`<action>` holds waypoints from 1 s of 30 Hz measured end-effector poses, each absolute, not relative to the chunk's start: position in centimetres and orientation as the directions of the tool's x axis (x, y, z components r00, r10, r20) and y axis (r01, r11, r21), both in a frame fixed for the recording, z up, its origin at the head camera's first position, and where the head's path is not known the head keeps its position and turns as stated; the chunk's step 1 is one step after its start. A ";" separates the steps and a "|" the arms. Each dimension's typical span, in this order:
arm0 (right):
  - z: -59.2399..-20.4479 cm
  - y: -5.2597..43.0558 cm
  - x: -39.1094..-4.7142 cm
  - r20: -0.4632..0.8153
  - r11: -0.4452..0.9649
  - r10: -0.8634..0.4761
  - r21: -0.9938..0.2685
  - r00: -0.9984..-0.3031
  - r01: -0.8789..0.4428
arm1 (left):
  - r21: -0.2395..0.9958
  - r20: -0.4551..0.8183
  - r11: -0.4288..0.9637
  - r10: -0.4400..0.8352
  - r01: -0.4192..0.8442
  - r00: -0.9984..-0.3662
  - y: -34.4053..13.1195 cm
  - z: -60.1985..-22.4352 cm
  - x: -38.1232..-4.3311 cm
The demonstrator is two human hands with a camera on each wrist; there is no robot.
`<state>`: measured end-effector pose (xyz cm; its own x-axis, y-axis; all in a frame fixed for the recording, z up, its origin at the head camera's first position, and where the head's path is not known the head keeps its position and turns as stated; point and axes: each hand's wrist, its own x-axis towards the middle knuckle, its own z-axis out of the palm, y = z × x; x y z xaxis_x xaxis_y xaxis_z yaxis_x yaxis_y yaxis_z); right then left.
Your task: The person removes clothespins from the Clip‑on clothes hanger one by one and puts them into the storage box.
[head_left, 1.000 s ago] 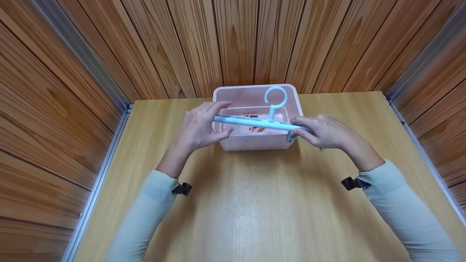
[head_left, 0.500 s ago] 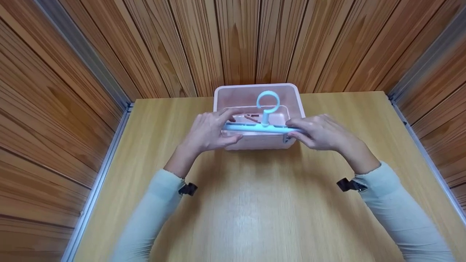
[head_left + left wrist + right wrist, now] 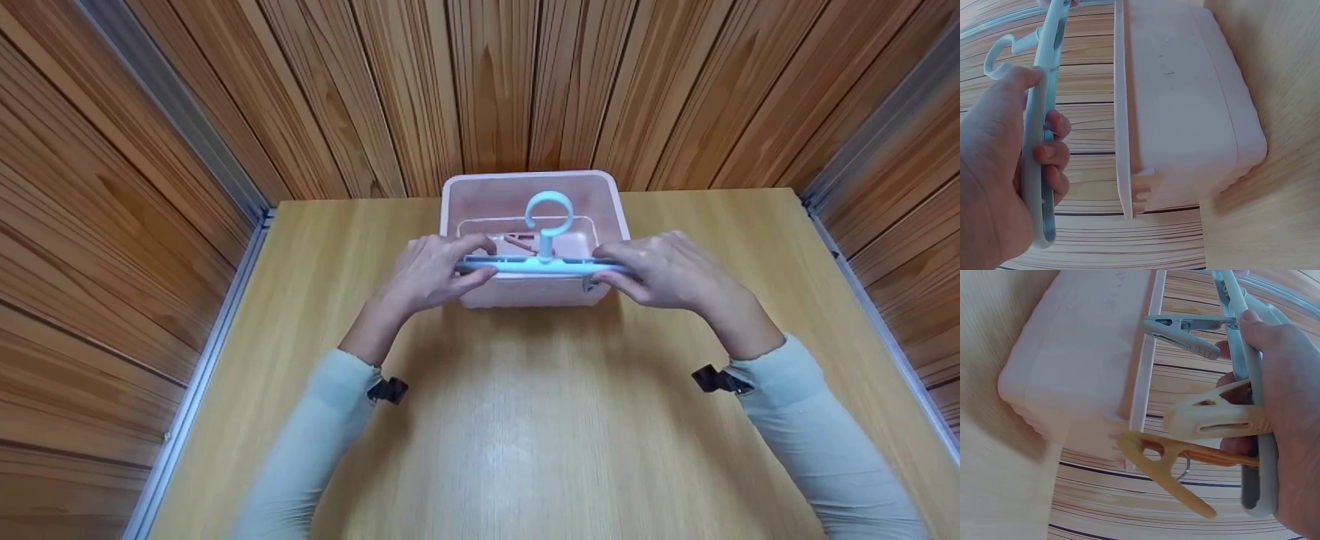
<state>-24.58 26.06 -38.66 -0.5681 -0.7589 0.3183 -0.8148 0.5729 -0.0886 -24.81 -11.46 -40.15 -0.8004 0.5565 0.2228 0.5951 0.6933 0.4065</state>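
Note:
A light blue clothes hanger (image 3: 536,265) with a curled hook (image 3: 550,212) is held level, overlapping the near rim of a pale pink bin (image 3: 559,292) in the head view. My left hand (image 3: 429,274) grips its left end, thumb on the near side and fingers wrapped behind. At the other end my right hand (image 3: 666,271) holds it between thumb and fingers. From that right half hang a blue-grey clothespin (image 3: 1185,333), a cream clothespin (image 3: 1213,419) and an orange clothespin (image 3: 1162,467), as the right wrist view shows. Fingers partly cover both ends of the hanger.
The bin stands at the back of the wooden table (image 3: 510,420), in front of a wood-panelled wall (image 3: 487,90). Inside it shows a reddish piece (image 3: 520,241), partly hidden. Metal rails (image 3: 202,360) run along the table's sides.
The hanger has levelled out and shifted slightly left and nearer. My left hand has moved right and its spread fingers have come together round the left end. The right hand keeps its hold.

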 end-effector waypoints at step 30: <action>-38.5 31.3 -23.6 0.414 0.634 -0.507 -0.415 -0.756 -0.653 | 0.452 0.258 0.701 0.489 0.552 -0.833 -14.2 -40.8 -24.0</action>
